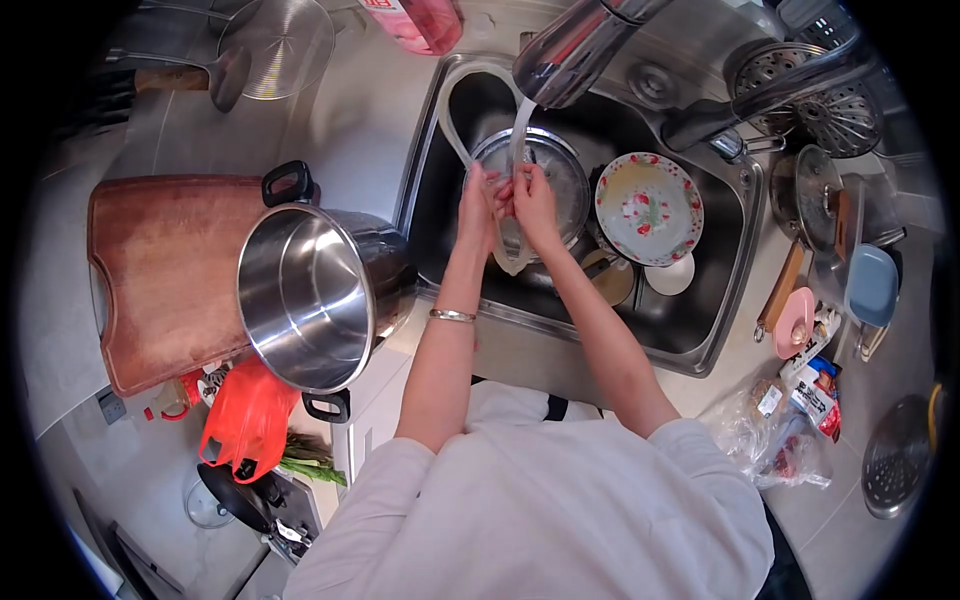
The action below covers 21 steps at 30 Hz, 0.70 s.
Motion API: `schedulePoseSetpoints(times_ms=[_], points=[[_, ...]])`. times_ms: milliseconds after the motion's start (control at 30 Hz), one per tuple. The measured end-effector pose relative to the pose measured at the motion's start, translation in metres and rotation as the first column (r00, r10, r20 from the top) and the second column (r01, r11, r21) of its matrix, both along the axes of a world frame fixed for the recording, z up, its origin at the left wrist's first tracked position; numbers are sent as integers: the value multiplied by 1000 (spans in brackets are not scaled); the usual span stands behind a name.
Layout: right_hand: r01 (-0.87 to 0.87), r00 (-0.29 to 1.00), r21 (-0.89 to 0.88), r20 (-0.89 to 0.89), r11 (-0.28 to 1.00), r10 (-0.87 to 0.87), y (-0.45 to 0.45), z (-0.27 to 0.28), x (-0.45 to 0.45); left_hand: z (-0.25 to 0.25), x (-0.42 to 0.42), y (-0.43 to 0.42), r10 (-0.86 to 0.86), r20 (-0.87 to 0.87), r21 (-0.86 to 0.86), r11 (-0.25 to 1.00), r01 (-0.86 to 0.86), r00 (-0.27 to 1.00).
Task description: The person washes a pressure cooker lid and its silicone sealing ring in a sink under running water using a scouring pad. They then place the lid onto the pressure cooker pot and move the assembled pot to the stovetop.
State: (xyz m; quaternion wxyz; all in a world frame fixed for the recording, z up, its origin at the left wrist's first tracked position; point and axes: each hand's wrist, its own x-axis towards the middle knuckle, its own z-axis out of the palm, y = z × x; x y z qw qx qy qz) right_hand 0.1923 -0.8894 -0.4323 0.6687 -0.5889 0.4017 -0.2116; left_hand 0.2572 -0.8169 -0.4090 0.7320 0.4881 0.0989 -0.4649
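A pale, translucent rubber sealing ring point(446, 112) loops up above my hands and hangs below them, over the sink point(690, 340). My left hand point(478, 208) closes round it on one side. Close beside it, my right hand point(535, 205) pinches the ring too, with the fingertips of both hands nearly touching. Water runs from the tap point(560, 65) down onto the ring and the fingers. Beneath them in the sink lies a round metal pan or lid point(572, 185), partly hidden by my hands. A floral bowl point(650, 208) sits to its right.
A tall steel pot point(305, 290) lies tilted on the left, mouth toward me, near a wooden cutting board point(170, 270). A red plastic bag point(250, 415) is below it. A small white dish point(670, 275) is in the sink. Bagged food point(765, 430) sits on the right counter.
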Motion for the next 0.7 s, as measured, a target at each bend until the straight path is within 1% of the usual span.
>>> schedulePoseSetpoints(times_ms=[33, 67, 133, 167, 200, 233, 267, 333, 400, 433, 467, 533, 633, 667, 700], points=[[9, 1000, 34, -9, 999, -8, 0, 8, 0, -4, 2, -3, -70, 63, 38, 997, 68, 996], [18, 996, -112, -82, 994, -27, 1, 15, -1, -7, 3, -5, -142, 123, 80, 988, 133, 982], [4, 972, -392, -214, 920, -96, 2, 26, -3, -2, 0, -8, -125, 82, 15, 992, 124, 989], [1, 971, -570, -195, 821, -136, 2, 22, -3, 1, -1, -10, -117, 60, -18, 993, 118, 991], [-4, 971, -726, -168, 687, -172, -1, 17, -4, -2, 0, -10, -124, 51, -3, 992, 124, 991], [-11, 971, -851, -135, 525, -199, -4, 12, -4, -5, 2, -9, -129, 41, 13, 992, 129, 991], [-65, 983, -800, -153, 596, -99, -11, 7, -5, -7, 3, -8, -134, 31, 29, 991, 133, 990], [-188, 981, -680, -162, 709, 106, -28, 3, -7, -19, 6, -11, -95, 32, 10, 995, 95, 995], [-162, 966, -651, -258, 742, -16, -50, 4, -6, -21, 6, -14, -49, 28, 13, 999, 49, 998], [-135, 954, -562, -295, 816, -45, -64, 6, -6, -14, 6, -18, -24, 23, 24, 999, 23, 999], [-184, 931, -608, -359, 772, -61, -77, 3, -6, -7, 5, -21, 0, 18, 34, 999, -1, 1000], [-368, 862, -457, -494, 810, 113, -86, 25, -8, -12, 11, -26, 11, 104, -27, 1000, -9, 995], [-346, 915, -416, -347, 841, 205, -81, 5, -10, -16, 15, -41, 74, 173, -108, 993, -56, 982], [-358, 896, -509, -424, 783, 134, -80, -3, -12, -16, 16, -45, 104, 189, -133, 988, -80, 976], [-375, 871, -591, -489, 714, 53, -77, -6, -15, -14, 18, -49, 113, 194, -124, 988, -90, 975]])
